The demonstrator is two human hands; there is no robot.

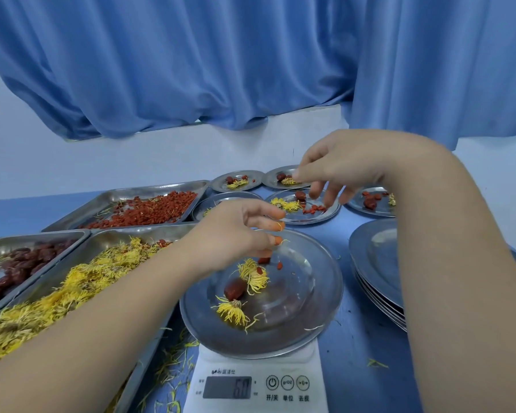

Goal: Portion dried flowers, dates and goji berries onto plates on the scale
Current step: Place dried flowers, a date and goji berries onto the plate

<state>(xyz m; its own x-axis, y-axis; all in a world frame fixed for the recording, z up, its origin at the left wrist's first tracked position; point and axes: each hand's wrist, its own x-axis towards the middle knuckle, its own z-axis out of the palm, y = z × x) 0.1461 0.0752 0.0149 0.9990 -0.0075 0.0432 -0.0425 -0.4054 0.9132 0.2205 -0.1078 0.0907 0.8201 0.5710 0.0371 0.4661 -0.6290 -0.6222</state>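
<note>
1. The left hand (236,234) hovers with curled fingers over a round steel plate (316,308). A red goji berry (264,260) sits at its fingertips, and I cannot tell whether it is pinched or loose.
2. The right hand (340,168) hangs farther back over a filled steel plate (325,217). Its fingers are loosely spread and hold nothing visible.
3. The near plate rests on a white digital scale (280,380) and carries two yellow dried flowers (252,275) and a dark red date (234,289).
4. To the left are steel trays of flowers (111,238), dates (27,242) and goji berries (125,193). To the right is a stack of empty steel plates (379,263).

This looks like a small food-portioning workroom rather than a home kitchen. Steel trays (149,189) of loose goji berries (149,210) crowd a blue worktop (355,353) beside a digital scale (256,383) and stacked steel plates (376,263). Blue curtains (191,70) hang over a plain wall (72,168).
</note>
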